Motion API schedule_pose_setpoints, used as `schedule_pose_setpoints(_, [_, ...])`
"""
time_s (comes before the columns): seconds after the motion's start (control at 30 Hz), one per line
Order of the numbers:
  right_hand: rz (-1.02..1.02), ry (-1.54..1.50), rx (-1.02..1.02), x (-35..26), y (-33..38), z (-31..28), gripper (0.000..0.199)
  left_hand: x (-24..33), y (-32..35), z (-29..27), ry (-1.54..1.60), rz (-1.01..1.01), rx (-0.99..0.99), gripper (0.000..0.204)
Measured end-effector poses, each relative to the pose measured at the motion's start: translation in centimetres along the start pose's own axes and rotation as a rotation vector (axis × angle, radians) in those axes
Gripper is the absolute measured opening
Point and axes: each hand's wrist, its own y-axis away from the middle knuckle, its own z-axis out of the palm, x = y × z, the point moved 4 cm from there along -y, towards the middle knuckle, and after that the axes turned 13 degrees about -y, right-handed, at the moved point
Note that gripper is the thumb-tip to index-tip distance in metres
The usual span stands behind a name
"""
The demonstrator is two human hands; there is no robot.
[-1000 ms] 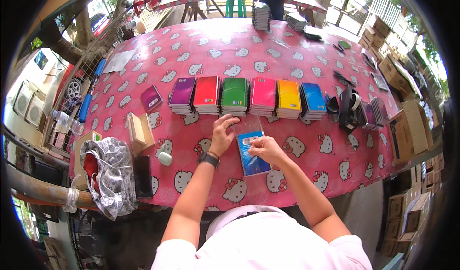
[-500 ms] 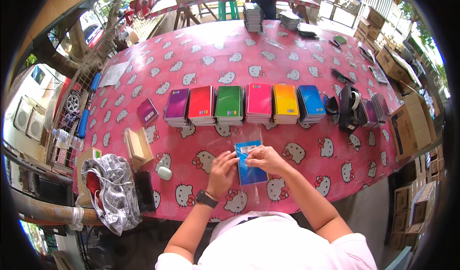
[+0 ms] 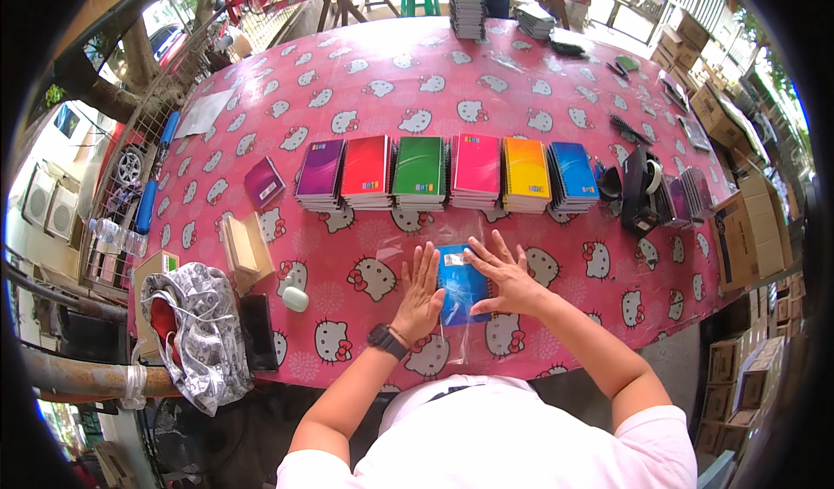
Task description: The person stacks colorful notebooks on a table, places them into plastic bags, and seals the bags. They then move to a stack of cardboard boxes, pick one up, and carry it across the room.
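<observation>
A blue notebook point(image 3: 462, 300) with a small white label point(image 3: 455, 260) lies on the patterned pink table cover point(image 3: 573, 315), close to my body. Clear plastic film point(image 3: 457, 343) shows around it, beyond its top and bottom edges. Flat along the notebook's left edge rests my left hand point(image 3: 422, 291), its fingers stretched out. My right hand point(image 3: 506, 274) is spread over the upper right part of the notebook, fingertips near the label. Neither hand grips anything.
Beyond my hands stands a row of spiral notebook stacks: purple point(image 3: 320, 172), red point(image 3: 365, 166), green point(image 3: 420, 169), pink point(image 3: 475, 168), yellow point(image 3: 526, 172) and blue point(image 3: 573, 175). A tape dispenser point(image 3: 641, 198) is to the right. A patterned cloth bag point(image 3: 204, 333) and phone point(image 3: 258, 333) lie left.
My right hand has gone from pinching at the label to lying spread on the notebook. My left fingers have straightened along its left edge. The view has shifted slightly.
</observation>
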Motion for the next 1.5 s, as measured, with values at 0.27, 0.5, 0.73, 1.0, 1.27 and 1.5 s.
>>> schedule_pose_setpoints(0.27, [0.096, 0.0, -0.009, -2.0, -1.6, 0.9, 0.116, 0.6, -0.4, -0.1, -0.045, -0.025, -0.101, 0.063])
schedule_pose_setpoints(0.5, [0.075, -0.039, 0.191, -1.5, -1.8, 1.1, 0.131, 0.9, -0.6, -0.8, -0.221, -0.073, -0.198, 0.066])
schedule_pose_setpoints(0.73, [0.018, -0.104, 0.2, -1.0, 0.9, 1.4, 0.091, 0.5, -0.5, -0.7, -0.287, -0.096, -0.205, 0.071])
schedule_pose_setpoints(1.0, [-0.052, -0.012, 0.087, 0.9, 1.0, 0.1, 0.095, 0.1, -0.5, 0.2, -0.015, -0.054, -0.087, 0.073])
schedule_pose_setpoints(1.27, [0.107, -0.064, 0.066, -1.3, -1.8, 1.6, 0.133, 0.8, -0.9, -0.4, -0.168, -0.018, -0.166, 0.069])
schedule_pose_setpoints(1.5, [0.058, -0.069, 0.188, -1.3, -0.7, 1.5, 0.134, 2.7, -3.0, -1.3, -0.396, -0.031, -0.315, 0.068])
